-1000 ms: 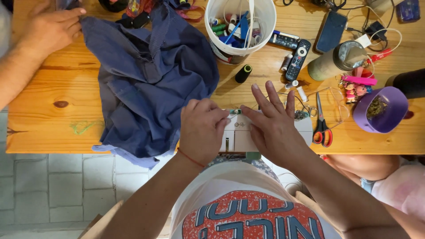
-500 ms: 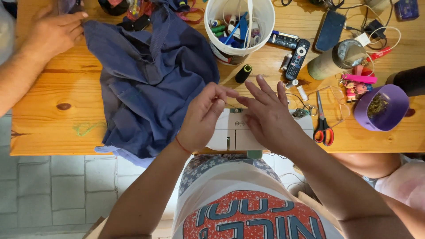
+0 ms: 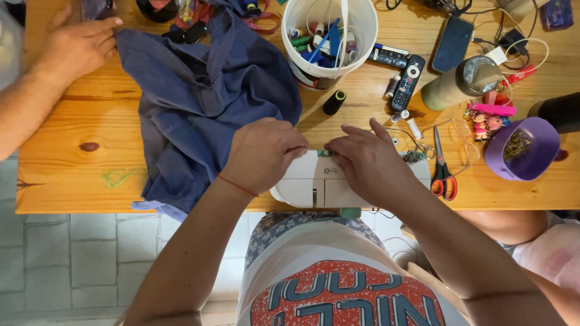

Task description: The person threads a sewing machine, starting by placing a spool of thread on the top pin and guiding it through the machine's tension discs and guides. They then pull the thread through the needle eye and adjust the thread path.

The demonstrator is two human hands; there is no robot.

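A white sewing machine [image 3: 314, 184] stands at the near edge of the wooden table [image 3: 72, 181]. My left hand [image 3: 263, 154] rests on its top with fingers curled. My right hand [image 3: 368, 160] lies opposite, fingers together and pointing left. The fingertips of both hands meet at a small part on the machine's top [image 3: 323, 153]. Whether they pinch anything there is hidden. A crumpled blue garment [image 3: 199, 102] lies just left of my left hand.
Another person's hand [image 3: 75, 48] rests on the garment's far left corner. Behind the machine are a white bucket of spools [image 3: 329, 36], a black spool [image 3: 333, 102], a remote [image 3: 408, 81], a phone [image 3: 453, 51], red-handled scissors [image 3: 442, 172], and a purple bowl [image 3: 522, 148]. A second person sits at right.
Both hands have come down from above the table onto the machine's top. My right hand's spread fingers have drawn together. The camera view shifted slightly.
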